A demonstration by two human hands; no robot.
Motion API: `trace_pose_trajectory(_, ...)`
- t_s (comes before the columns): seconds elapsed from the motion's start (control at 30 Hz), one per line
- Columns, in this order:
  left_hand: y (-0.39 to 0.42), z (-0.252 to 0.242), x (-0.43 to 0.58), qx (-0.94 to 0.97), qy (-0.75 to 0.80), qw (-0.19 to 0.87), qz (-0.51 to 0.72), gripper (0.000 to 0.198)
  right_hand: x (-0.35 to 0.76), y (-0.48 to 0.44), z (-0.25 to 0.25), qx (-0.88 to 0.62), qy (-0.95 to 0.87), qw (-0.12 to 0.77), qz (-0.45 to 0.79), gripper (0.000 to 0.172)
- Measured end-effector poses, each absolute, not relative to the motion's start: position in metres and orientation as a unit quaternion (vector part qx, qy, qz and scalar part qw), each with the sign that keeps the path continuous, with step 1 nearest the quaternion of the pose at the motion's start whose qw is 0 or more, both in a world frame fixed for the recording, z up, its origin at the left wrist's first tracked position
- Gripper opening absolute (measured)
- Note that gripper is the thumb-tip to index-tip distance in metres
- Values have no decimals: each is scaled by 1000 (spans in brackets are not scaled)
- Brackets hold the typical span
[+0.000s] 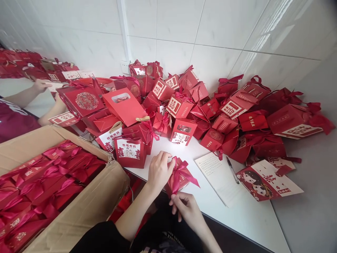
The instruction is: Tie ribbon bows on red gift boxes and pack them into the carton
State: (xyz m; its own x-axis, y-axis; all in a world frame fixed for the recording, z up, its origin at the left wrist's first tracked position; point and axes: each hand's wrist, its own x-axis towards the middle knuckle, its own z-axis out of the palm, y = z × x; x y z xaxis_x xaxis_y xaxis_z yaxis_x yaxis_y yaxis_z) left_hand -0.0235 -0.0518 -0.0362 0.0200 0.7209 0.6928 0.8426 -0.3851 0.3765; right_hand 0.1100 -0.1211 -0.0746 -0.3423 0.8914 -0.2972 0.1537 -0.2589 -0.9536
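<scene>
A small red gift box [181, 182] with a magenta ribbon bow [181, 170] sits at the white table's [244, 218] front edge. My left hand [159, 170] grips the box's left side, fingers curled over its top at the ribbon knot. Just below the box, my right hand [185, 207] pinches a loose end of the ribbon. Behind it, a large heap of red gift boxes and bags [200, 105] with ribbons covers the table back to the tiled wall.
An open cardboard carton [86, 207] at left holds several ribboned red boxes. A notebook [219, 177] with a pen [232, 169] lies right of my hands, beside a flat printed card [265, 182]. Another person's arms [31, 93] work at far left.
</scene>
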Motion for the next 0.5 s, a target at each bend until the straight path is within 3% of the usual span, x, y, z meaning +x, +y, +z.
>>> trace_pose_trajectory(0.17,-66,-38,-36,-698,-591,21,-405,12,81,-125,-79,-474,-565,310,600,58)
trace_pose_trajectory(0.5,-82,-55,-40,-637,-578,-164,-483,8,86,-130,-76,-460,-600,276,594,53)
